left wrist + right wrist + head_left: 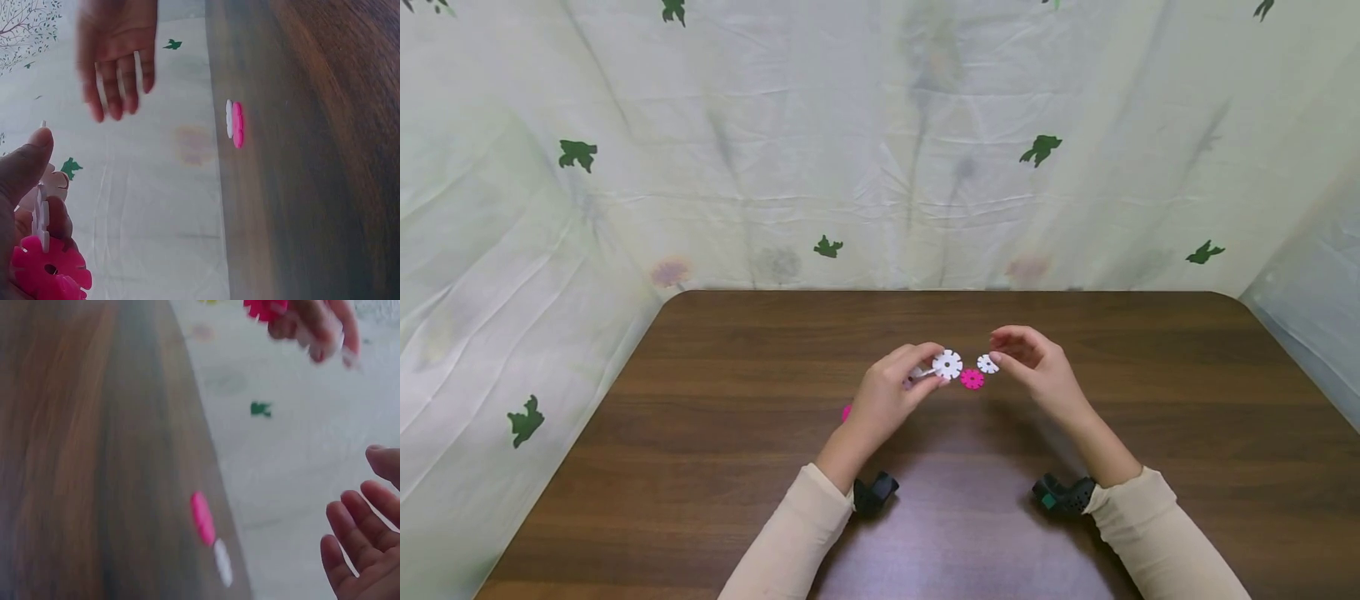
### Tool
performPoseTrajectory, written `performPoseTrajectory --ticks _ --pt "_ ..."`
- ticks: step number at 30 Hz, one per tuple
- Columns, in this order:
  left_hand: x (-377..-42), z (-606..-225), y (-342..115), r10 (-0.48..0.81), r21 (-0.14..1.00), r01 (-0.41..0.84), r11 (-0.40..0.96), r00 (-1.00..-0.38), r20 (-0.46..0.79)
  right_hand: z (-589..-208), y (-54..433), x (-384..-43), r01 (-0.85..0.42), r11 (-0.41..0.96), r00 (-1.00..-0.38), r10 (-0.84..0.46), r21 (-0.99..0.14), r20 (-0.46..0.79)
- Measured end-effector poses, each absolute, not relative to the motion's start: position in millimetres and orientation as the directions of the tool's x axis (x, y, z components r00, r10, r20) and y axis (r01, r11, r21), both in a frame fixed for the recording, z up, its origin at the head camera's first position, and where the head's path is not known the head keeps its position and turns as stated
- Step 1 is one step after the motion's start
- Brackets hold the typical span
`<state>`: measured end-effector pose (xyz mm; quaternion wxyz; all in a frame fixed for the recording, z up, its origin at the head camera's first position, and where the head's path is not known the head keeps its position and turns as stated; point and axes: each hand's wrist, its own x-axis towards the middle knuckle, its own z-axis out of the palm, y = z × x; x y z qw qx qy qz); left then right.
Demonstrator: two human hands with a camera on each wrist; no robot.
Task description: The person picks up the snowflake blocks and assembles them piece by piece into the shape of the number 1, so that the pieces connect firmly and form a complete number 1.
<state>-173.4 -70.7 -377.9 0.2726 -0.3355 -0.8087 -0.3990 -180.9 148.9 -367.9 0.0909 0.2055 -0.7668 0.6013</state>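
Observation:
My left hand [887, 392] pinches a white notched disc [947, 364] above the table. In the left wrist view, white notched discs and a pink notched disc [51, 269] are joined together in that hand. My right hand [1033, 367] hovers to the right with its fingers spread and bent a little, and its palm [375, 569] holds nothing. Between the hands, a loose pink disc [972, 379] and a small white disc [988, 364] lie flat on the table, close together. The left hand hides part of the joined discs.
The brown wooden table [700, 500] reaches back to a pale curtain [865, 125] with green leaf shapes. A bit of pink [847, 412] shows beside the left wrist, partly hidden. Each wrist carries a black camera mount [874, 493]. A small yellow bit [207, 301] shows at the right wrist view's top edge.

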Motion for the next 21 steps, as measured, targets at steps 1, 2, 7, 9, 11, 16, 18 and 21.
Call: performPoseTrajectory --ticks 1,2,7,9,11,16,18,21 --pt "-173.6 -377.8 -70.8 0.325 0.461 0.761 0.456 -0.625 0.71 -368.4 150.1 -181.5 -0.416 0.205 -0.904 -0.2 -0.886 0.378" --pt "-173.8 -377.7 -70.8 0.325 0.46 0.762 0.457 -0.624 0.711 -369.7 151.4 -182.6 -0.408 0.219 -0.908 -0.193 -0.886 0.371" --pt "-174.2 -377.8 -70.9 0.32 0.455 0.762 0.46 -0.62 0.716 -382.1 158.3 -189.9 -0.367 0.263 -0.927 -0.187 -0.892 0.326" --pt "-174.1 -378.0 -70.9 0.318 0.456 0.762 0.459 -0.62 0.717 -389.5 161.9 -193.5 -0.353 0.275 -0.931 -0.196 -0.894 0.308" --pt "-174.2 -378.0 -70.9 0.318 0.458 0.764 0.455 -0.619 0.718 -398.6 166.5 -197.9 -0.342 0.297 -0.934 -0.214 -0.891 0.287" --pt "-174.2 -377.6 -71.1 0.317 0.46 0.767 0.448 -0.617 0.72 -425.3 178.4 -212.5 -0.313 0.411 -0.939 -0.271 -0.856 0.213" --pt "-174.2 -377.4 -71.3 0.316 0.46 0.766 0.449 -0.618 0.72 -432.5 180.8 -216.7 -0.315 0.453 -0.937 -0.288 -0.834 0.198" --pt "-174.2 -377.2 -71.6 0.317 0.463 0.763 0.451 -0.622 0.716 -436.4 180.8 -219.5 -0.349 0.484 -0.926 -0.311 -0.802 0.214"
